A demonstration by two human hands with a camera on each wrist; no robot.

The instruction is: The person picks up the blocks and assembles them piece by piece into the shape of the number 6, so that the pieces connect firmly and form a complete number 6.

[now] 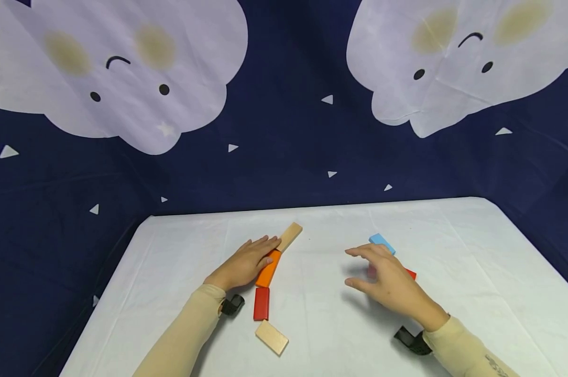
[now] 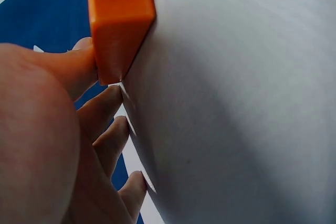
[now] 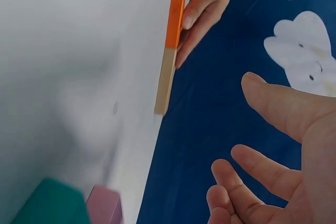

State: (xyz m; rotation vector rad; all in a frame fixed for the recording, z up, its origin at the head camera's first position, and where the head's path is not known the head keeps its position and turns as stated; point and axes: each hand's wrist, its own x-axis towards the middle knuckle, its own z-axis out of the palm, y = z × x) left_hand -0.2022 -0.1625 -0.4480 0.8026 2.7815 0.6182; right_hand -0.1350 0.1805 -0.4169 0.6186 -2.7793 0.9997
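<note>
"Four blocks in a bent row at the left hand point(image 1: 246, 264), and those fingers are stretched straight along it!"

"Thumb up against the orange block point(image 1: 268, 269), nothing clamped. Beyond the thumb, the fingertips reach the long wooden block point(image 1: 291, 236); whether they press on it, I can't tell. Back on the wrist side of the thumb come the red block point(image 1: 261, 303) and the short wooden block point(image 1: 272, 337)."

"And the right hand point(image 1: 390, 280)?"

"Thumb and fingers well apart, grasping nothing! The blue block point(image 1: 382, 243) peeks out beyond the fingers, a second red block point(image 1: 411, 273) behind the knuckles, and the right wrist view adds a green block point(image 3: 52, 205) and a pink block point(image 3: 104, 205), both clear of the fingertips."

"So how does that orange one handle?"

"Light and stiff, I'd reckon, painted wood by its look. Hardly fragile, but the gloss could slide under dry fingertips."

"Best hold?"

"Thumb on one long side, fingertips opposite, right at the middle. Pinch an end and you'd likely nudge a neighbour: red behind the thumb, bare wood at the fingertips!"
</note>
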